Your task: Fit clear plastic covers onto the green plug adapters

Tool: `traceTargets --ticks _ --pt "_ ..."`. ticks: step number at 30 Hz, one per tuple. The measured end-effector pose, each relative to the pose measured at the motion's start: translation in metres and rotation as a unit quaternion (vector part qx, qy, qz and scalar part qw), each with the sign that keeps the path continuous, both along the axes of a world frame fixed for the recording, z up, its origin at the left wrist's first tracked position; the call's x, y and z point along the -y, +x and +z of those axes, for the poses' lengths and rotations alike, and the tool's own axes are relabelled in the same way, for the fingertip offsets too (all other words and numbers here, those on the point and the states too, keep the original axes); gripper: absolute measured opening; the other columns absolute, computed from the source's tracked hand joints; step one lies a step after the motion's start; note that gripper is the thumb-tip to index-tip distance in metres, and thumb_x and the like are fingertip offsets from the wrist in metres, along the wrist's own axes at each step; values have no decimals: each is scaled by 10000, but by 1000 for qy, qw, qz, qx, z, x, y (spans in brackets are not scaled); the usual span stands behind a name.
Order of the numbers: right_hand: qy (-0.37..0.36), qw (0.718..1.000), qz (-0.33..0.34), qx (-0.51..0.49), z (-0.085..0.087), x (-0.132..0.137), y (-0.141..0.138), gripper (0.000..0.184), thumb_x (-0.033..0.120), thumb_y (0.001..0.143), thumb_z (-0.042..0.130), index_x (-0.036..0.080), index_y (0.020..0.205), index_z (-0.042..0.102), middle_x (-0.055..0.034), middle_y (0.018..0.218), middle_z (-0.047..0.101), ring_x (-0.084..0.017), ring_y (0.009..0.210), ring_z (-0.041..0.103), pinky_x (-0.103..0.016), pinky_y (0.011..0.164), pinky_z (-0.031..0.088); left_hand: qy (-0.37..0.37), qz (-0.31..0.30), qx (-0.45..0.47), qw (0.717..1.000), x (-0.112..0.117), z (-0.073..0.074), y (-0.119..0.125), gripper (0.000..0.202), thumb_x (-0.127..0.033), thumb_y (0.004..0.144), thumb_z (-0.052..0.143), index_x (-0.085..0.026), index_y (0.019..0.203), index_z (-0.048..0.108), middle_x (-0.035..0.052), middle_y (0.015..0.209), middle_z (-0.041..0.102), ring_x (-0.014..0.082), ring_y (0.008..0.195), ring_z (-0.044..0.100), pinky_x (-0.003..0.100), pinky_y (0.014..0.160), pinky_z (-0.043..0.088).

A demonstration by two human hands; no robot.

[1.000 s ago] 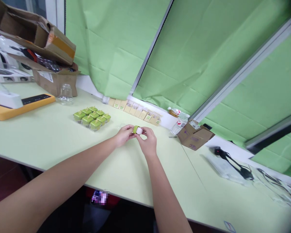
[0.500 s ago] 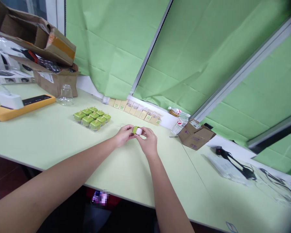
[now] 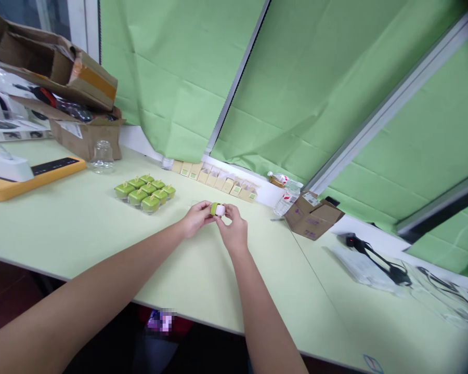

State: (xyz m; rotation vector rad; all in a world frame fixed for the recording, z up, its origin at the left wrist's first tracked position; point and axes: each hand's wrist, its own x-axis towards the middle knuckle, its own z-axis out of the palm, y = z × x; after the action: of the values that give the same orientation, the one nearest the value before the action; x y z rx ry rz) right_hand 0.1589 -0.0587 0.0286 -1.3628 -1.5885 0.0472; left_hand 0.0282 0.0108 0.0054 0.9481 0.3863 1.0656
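Both hands meet over the pale green table (image 3: 81,228), pinching one small white jar with a green lid (image 3: 217,209). My left hand (image 3: 195,218) grips the green lid end. My right hand (image 3: 233,228) holds the white body, fingers curled round it. To the left, a cluster of several green-lidded jars (image 3: 144,189) stands on the table, about a hand's width from my left hand.
A row of small beige cartons (image 3: 214,179) lines the wall under the green blinds. An open cardboard box (image 3: 312,215) and plastic bottles (image 3: 286,200) lie to the right, black cables (image 3: 378,259) further right. At far left: a glass jar (image 3: 102,156), a yellow device (image 3: 27,174), stacked cardboard boxes (image 3: 58,78).
The hands stay together on the jar with only small finger shifts. The view has shifted slightly, so everything sits a little lower-left in the frame.
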Motion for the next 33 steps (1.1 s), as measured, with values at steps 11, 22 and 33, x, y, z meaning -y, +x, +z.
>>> traceTargets --ticks 11,22,33 --pt "-60 960 57 -269 5 -6 -1 402 490 783 653 211 1066 591 -99 1132 663 -222 964 656 -350 761 570 104 41 -109 988 -4 2 1 323 -457 782 682 -145 831 618 40 836 641 169 778 634 362 749 559" --pt "-261 919 68 -287 5 -7 16 241 323 645 707 195 830 623 -14 781 659 -157 732 625 -276 621 531 346 151 -336 863 0 -9 4 217 -348 843 565 -174 844 695 38 860 705 165 775 641 276 723 504" --pt "-305 878 93 -357 4 -5 19 167 298 614 715 175 683 627 -5 680 594 -144 681 566 -303 654 525 359 181 -283 871 6 -2 2 116 -271 787 653 -184 790 730 40 917 680 122 726 607 246 678 518"
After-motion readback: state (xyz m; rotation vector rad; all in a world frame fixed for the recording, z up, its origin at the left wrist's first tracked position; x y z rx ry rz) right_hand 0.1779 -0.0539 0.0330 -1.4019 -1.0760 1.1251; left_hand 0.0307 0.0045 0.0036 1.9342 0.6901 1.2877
